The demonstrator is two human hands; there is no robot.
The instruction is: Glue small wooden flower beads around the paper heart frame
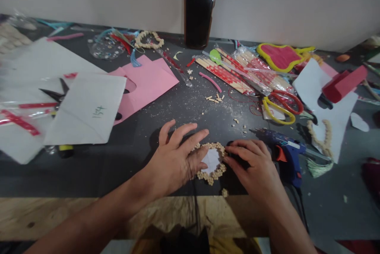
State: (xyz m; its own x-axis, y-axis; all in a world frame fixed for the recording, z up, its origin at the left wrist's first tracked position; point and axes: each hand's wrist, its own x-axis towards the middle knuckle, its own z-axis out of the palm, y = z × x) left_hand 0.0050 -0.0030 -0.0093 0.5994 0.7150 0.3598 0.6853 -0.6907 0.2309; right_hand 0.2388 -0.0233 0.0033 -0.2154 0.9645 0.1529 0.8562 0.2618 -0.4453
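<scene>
A ring of small pale wooden pieces (pixel 219 173), clustered like little flowers, lies near the table's front edge with white paper (pixel 211 160) inside it. My left hand (pixel 170 163) reaches over the ring's left side, fingers spread, thumb and index finger touching it. At the right rim, the fingertips of my right hand (pixel 257 165) are pinched together on the ring. A small dark round thing shows behind those fingertips; I cannot make out what it is. One loose wooden cluster (pixel 225 193) sits just below the ring.
A blue glue gun (pixel 289 153) lies right of my right hand, its cord running down. Beyond are red-and-yellow scissors (pixel 279 117), packs of wooden sticks (pixel 225 76) and pink paper (pixel 148 84). White paper sheets (pixel 89 111) cover the left. A phone (pixel 200 8) leans against the wall.
</scene>
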